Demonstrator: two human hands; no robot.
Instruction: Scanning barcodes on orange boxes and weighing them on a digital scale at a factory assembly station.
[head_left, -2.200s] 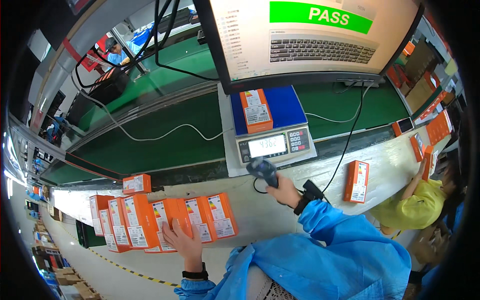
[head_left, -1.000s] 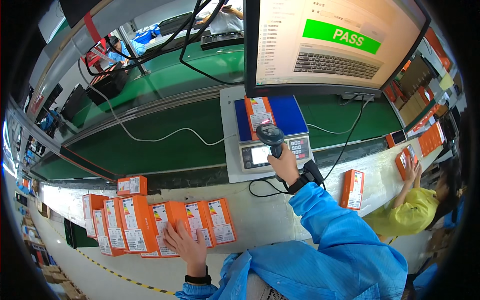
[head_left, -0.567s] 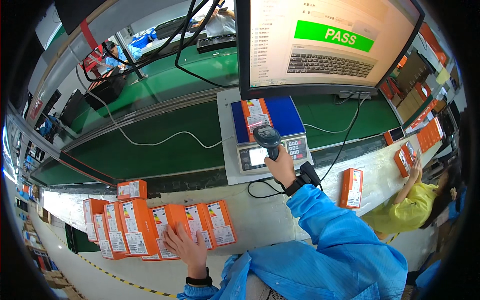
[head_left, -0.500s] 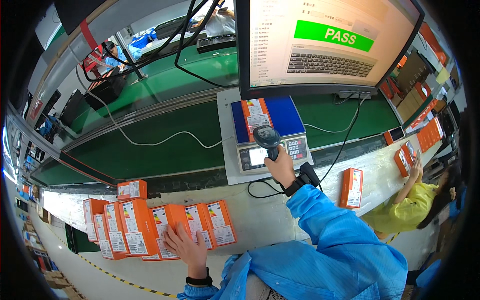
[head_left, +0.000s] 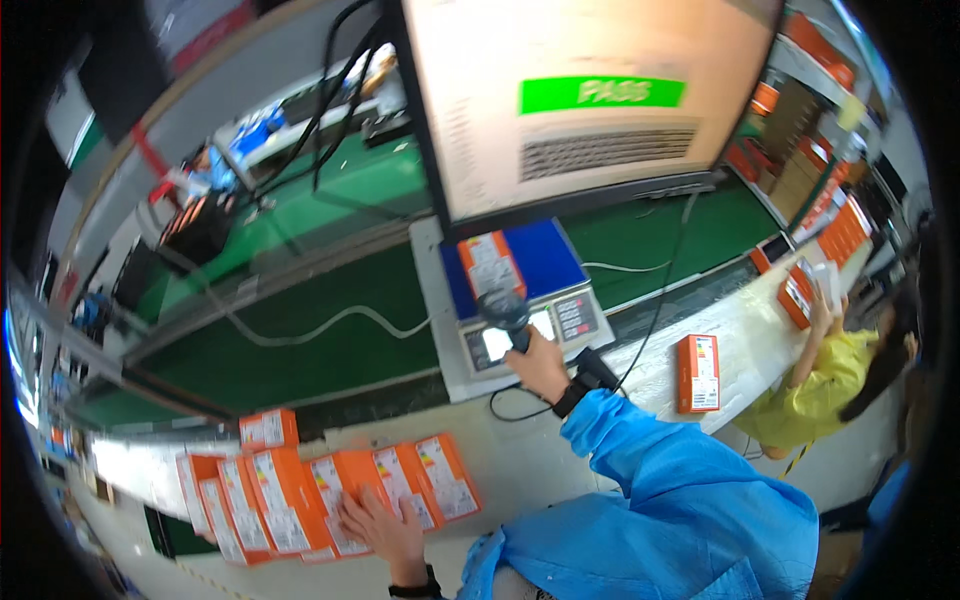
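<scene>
A black handheld barcode scanner [head_left: 503,311] is gripped in my right hand [head_left: 541,366], its head over the near end of an orange box [head_left: 489,262]. That box lies on the blue plate of a weighing scale [head_left: 562,258]; the scanner hides part of the scale's lit display. My left hand [head_left: 388,532] rests with spread fingers on an orange box [head_left: 346,470] in a row of labelled boxes. Beside it stand more orange boxes, such as one on the right [head_left: 447,478] and one on the left [head_left: 280,500].
A monitor [head_left: 600,120] with a green banner stands behind the scale. A single orange box [head_left: 698,374] lies on the bench at right, near a co-worker in yellow [head_left: 835,375] handling boxes. Cables cross the green conveyor belt [head_left: 320,365]. A small orange box [head_left: 268,430] sits behind the row.
The whole view has shifted and blurred, with the scale and monitor now further left in it. My right hand still holds the scanner; my left hand stays on the boxes.
</scene>
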